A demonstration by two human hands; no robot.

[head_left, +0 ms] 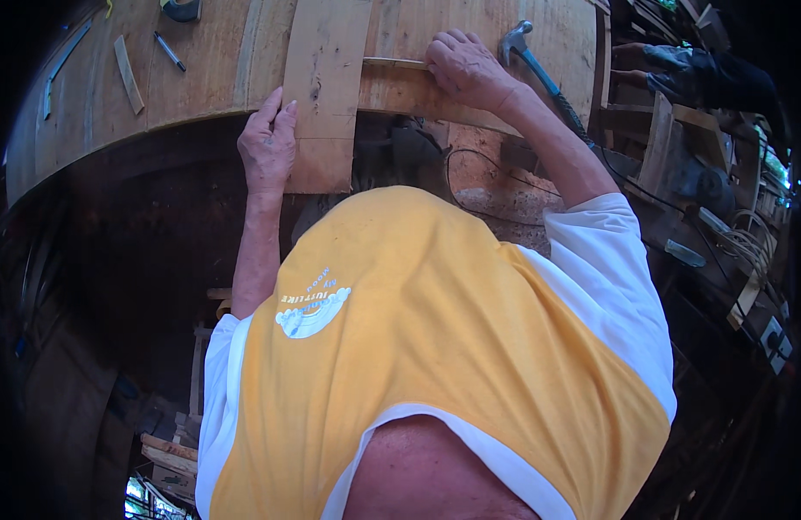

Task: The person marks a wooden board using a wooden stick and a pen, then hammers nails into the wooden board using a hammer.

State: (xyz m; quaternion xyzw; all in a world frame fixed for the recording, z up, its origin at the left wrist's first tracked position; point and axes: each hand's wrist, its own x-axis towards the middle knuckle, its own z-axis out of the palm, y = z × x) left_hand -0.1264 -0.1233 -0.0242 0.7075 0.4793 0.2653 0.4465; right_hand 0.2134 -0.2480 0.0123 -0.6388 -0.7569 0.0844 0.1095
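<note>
A flat wooden board (327,87) lies across the workbench, and its near end juts past the front edge. Along its left edge, my left hand (269,147) grips it, with thumb and finger at the rim. A thin wooden strip (395,63) runs sideways from the board's right edge. The far end of this strip is in my right hand (474,69), whose fingers are curled and partly hidden. Just right of that hand lies a hammer (543,74) with a metal head and a blue-green handle that reaches past the bench edge.
On the left of the workbench (218,65) are a pen (169,50), a short wood strip (128,75), a long bluish strip (64,69) and a tape measure (182,9). Black cable (496,173) hangs below the front edge. Another person's legs (677,65) show at the far right, near stacked timber.
</note>
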